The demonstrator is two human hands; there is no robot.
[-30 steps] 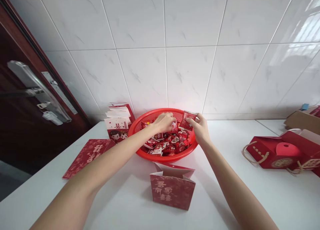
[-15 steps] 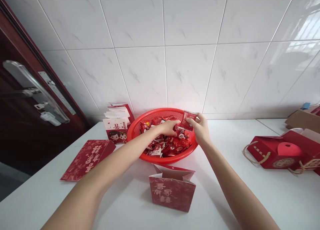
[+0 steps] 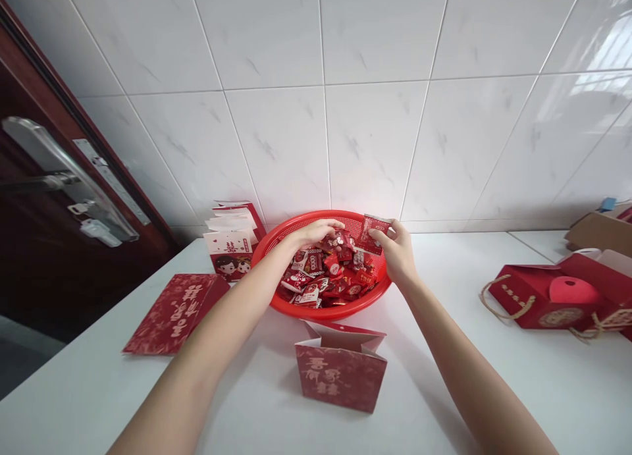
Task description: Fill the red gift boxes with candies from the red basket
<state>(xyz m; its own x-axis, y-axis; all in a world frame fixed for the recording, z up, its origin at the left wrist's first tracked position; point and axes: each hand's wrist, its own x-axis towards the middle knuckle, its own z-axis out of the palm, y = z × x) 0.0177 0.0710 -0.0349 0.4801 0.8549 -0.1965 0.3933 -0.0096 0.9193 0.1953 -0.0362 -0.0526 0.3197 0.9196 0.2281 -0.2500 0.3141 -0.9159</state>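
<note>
A red oval plastic basket (image 3: 328,313) stands against the wall, with many red wrapped candies (image 3: 340,280) in it. My left hand (image 3: 323,234) is over the back of the basket, its fingers closed on red wrapped candy. At the basket's right rim, my right hand (image 3: 397,247) pinches a flat red packet (image 3: 374,234) between thumb and fingers. In front of the basket, an open red paper bag (image 3: 340,379) stands upright on the white surface.
Left of the basket, folded paper bags (image 3: 230,244) stand upright near a flat red bag (image 3: 170,313). Red boxes with rope handles (image 3: 548,297) and a cardboard box (image 3: 600,234) are at the right. A tiled wall (image 3: 375,145) rises behind; a dark door (image 3: 44,244) is at far left.
My left hand has shifted left and up within the basket, and its fingers are now around candy. My right hand stays at the right rim with the packet.
</note>
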